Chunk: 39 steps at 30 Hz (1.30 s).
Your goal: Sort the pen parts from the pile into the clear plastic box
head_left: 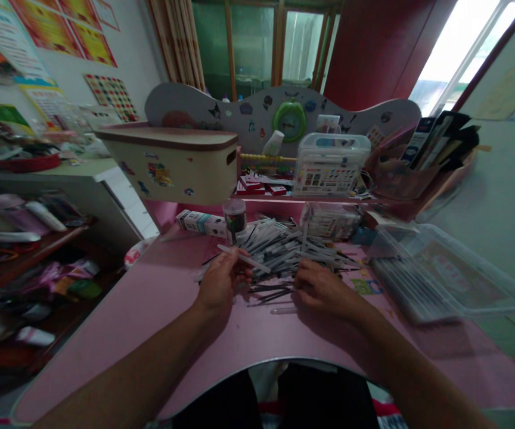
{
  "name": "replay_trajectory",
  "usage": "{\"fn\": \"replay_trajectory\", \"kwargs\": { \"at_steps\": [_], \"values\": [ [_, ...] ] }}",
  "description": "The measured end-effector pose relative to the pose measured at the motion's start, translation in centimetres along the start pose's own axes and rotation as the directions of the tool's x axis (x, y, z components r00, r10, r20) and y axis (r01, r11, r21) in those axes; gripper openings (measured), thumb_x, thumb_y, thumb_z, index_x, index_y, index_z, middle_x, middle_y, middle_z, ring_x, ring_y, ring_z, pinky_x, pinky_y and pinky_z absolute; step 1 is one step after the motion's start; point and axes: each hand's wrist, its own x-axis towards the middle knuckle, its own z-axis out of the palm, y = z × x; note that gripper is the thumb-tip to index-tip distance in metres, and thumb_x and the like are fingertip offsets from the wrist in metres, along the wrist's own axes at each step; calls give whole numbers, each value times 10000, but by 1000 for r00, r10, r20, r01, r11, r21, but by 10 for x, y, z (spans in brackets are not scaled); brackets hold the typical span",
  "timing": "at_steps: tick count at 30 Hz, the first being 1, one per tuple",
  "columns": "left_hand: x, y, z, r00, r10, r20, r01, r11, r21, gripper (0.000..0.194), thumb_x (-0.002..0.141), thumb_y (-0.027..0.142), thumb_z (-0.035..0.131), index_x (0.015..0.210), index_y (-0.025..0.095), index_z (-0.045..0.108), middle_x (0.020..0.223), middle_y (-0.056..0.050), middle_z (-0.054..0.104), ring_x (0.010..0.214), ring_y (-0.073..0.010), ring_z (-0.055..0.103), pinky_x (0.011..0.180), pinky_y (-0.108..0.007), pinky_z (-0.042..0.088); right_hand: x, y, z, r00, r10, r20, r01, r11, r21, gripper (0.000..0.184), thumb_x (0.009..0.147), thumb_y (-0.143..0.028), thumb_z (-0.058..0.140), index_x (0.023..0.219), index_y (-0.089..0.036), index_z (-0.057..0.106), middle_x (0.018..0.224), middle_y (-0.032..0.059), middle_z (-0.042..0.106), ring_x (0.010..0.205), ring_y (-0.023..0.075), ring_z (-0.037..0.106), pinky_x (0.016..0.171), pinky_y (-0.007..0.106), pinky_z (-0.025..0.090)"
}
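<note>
My left hand (222,279) pinches a whitish pen barrel (257,263) that slants across its fingertips. Fingers curled, my right hand (322,287) rests at the right front of a heap of pale pen barrels (279,243). What its fingertips grip is hidden. Just behind that hand a pale stick (304,231) points upward; whether the fingers hold it, I cannot tell. Between both hands lie several thin dark refills (270,293). One clear barrel (284,310) lies in front of them on the pink table (150,333).
A clear lidded jar (235,215) and a long printed box (201,223) stand behind the left hand. At right is an open clear plastic case (476,307). A shelf behind carries a cream bin (172,167), a clear carry case (331,167) and a green clock (289,121).
</note>
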Motion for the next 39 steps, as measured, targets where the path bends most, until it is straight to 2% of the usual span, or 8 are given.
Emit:
{"fn": "replay_trajectory", "kwargs": {
  "at_steps": [3, 7, 16, 24, 39],
  "values": [
    [3, 4, 0, 998, 12, -58, -16, 998, -64, 244, 840, 377, 697, 841, 137, 651, 663, -24, 673, 541, -114, 601, 485, -194, 509, -3, 6, -9, 997, 38, -67, -24, 979, 204, 77, 738, -101, 536, 762, -170, 560, 770, 7, 539, 693, 126, 492, 643, 233, 372],
    [7, 6, 0, 996, -19, -87, 7, 991, -131, 182, 891, 298, 629, 820, 131, 645, 637, -27, 667, 501, -112, 582, 458, -200, 499, -5, 9, -13, 991, 129, -23, -112, 923, 368, 32, 735, -163, 524, 756, -186, 533, 637, -43, 468, 568, 102, 415, 544, 218, 317],
    [10, 5, -2, 993, -37, -114, 14, 981, -194, 191, 935, 251, 566, 815, 124, 645, 644, -43, 675, 502, -115, 590, 462, -203, 507, -4, 5, -13, 985, 170, 14, -166, 934, 317, 66, 676, -149, 532, 732, -184, 528, 639, -37, 489, 581, 102, 425, 550, 211, 312],
    [10, 7, -2, 989, -59, -133, 30, 977, -212, 189, 945, 242, 549, 821, 129, 636, 638, -34, 663, 492, -111, 583, 455, -197, 499, -3, 3, -13, 981, 196, -7, -184, 932, 311, 18, 697, -173, 510, 702, -189, 505, 651, -24, 505, 593, 111, 435, 552, 220, 320],
    [8, 7, -1, 990, -9, -142, -17, 984, -176, 181, 870, 313, 651, 807, 143, 633, 645, -16, 663, 499, -105, 571, 474, -200, 489, -6, 7, -13, 981, 194, -30, -166, 903, 397, 29, 689, -180, 539, 707, -191, 519, 620, -45, 454, 576, 100, 394, 542, 212, 305]
  ]
}}
